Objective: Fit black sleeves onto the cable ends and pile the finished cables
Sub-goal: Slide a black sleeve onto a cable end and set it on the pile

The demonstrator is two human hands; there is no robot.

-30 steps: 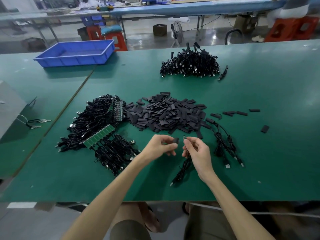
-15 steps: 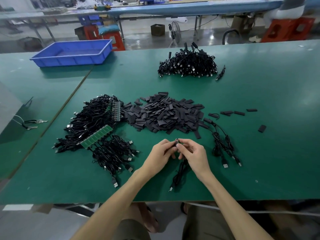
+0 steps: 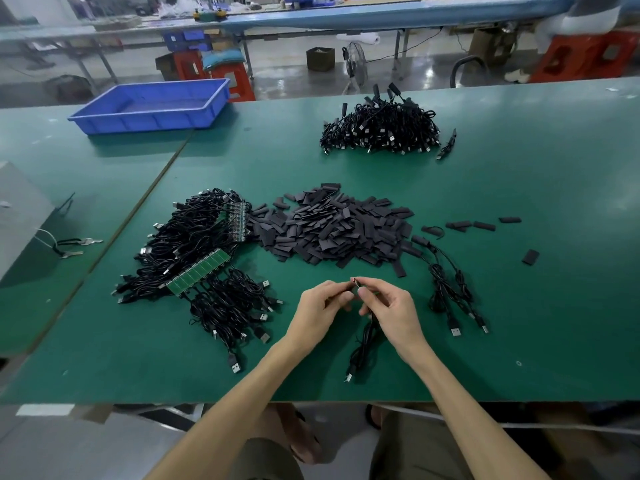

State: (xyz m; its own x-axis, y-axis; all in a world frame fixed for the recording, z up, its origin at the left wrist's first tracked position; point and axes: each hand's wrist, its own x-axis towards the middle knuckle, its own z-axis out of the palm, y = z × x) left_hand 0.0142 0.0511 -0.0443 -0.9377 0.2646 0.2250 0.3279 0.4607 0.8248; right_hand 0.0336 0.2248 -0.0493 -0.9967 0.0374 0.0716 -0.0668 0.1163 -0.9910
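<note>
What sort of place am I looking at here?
Probably a small electronics assembly factory: a long green workbench, heaps of black cables and loose black sleeves, green circuit-board strips and a blue tray.

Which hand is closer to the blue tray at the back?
Left. The blue tray lies far back-left of both; the left hand is on that side, the right hand just right of it.

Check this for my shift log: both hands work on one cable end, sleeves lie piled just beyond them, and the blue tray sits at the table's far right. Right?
No. The head view shows the tray at the far left, not the right; the rest holds.
</note>
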